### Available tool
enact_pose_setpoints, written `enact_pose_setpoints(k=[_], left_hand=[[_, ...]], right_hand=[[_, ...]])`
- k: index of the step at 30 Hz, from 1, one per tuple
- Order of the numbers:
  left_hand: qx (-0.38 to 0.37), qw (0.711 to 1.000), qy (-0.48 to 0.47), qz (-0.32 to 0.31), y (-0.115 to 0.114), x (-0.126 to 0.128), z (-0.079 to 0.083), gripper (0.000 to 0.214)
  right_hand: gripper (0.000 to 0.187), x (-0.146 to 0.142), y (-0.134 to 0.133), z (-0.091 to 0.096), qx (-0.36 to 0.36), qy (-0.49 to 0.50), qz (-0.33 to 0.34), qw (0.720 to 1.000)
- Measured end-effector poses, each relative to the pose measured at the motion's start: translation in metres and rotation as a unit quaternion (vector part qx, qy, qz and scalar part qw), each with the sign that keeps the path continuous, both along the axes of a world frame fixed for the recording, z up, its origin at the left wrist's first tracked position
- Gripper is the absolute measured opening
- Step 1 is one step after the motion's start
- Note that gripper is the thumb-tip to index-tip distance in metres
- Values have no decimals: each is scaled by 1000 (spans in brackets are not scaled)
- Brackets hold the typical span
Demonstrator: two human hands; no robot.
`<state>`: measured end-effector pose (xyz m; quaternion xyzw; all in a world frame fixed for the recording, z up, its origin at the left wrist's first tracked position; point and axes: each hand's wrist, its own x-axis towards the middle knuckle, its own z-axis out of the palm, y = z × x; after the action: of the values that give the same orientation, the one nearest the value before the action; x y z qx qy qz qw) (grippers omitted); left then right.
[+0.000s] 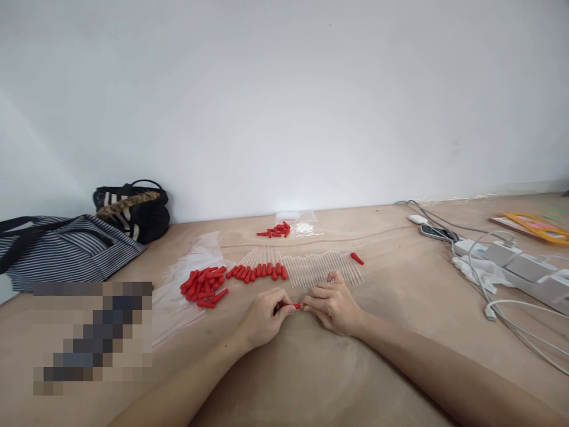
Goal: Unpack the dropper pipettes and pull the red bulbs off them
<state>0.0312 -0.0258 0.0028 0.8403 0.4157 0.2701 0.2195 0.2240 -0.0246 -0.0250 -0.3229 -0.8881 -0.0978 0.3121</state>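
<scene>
My left hand [267, 315] pinches a red rubber dropper bulb [297, 306], whose open end points right. At that end my right hand [334, 303] has its thumb and fingers closed on a thin, clear glass tube, mostly hidden by the fingers. Just beyond my hands lies a row of bare glass tubes [317, 268]. To its left, several droppers [263, 270] lie side by side, red bulbs towards me and tubes pointing away. A pile of loose red bulbs [202, 284] sits further left, and one single bulb [357, 258] lies at the row's right end.
Clear plastic bags [195, 258] lie under and around the bulb pile. More red pieces [276, 230] lie near the wall beside another clear bag [296, 217]. Bags [71, 249] stand at left. A phone [438, 232], chargers [502, 254] and white cables [524, 335] occupy the right.
</scene>
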Motion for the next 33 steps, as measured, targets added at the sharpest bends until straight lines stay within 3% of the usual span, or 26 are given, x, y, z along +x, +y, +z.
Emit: enact_pose_setpoints(k=[7,11,17,21,24,27,33], left_hand=[[-1,995,-15,94,7,-30,-1,19],[1,994,-37,103,8,-37,-8,18],[113,986,-41,111,11,-46,1,18],[176,961,-5,212,20,-78,17,23],[166,937,30,306,26,-107,24,26],[156,917,74,360,29,-124,27,24],[133,924,134,332,31,-123,22,22]], right_hand=[[24,24,4,-4,-1,66,-57,996],[27,27,10,-10,-5,85,-98,992],[26,35,38,-9,-55,107,-276,954],[27,38,53,3,-147,32,-379,913],[27,32,58,8,-171,4,-397,902],[26,24,60,8,-175,-6,-406,897],[24,19,61,4,-185,-26,-407,894]])
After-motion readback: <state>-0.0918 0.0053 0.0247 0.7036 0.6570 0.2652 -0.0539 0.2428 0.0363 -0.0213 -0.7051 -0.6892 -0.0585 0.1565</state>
